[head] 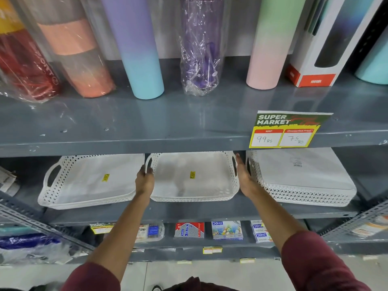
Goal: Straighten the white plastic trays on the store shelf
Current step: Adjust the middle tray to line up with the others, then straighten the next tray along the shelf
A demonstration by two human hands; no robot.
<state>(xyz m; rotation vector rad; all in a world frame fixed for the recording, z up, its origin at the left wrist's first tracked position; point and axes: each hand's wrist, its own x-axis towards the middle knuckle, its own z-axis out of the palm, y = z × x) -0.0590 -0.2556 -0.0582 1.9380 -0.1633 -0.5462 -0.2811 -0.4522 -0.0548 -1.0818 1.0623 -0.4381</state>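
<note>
Three stacks of white perforated plastic trays sit side by side on the middle grey shelf [210,208]. The middle stack [193,185] carries a yellow sticker. My left hand [144,179] grips its left handle, fingers curled through the slot. My right hand [244,175] lies flat against its right side, fingers straight, wedged between it and the right stack [300,179], which is upside down. The left stack [90,181] sits slightly skewed and touches the middle one.
Tall bottles [144,59] and a boxed flask [315,66] stand on the shelf above. A supermarket price tag [283,131] hangs from that shelf's front edge. Stationery packs [226,229] line the shelf below. Slotted metal uprights flank both sides.
</note>
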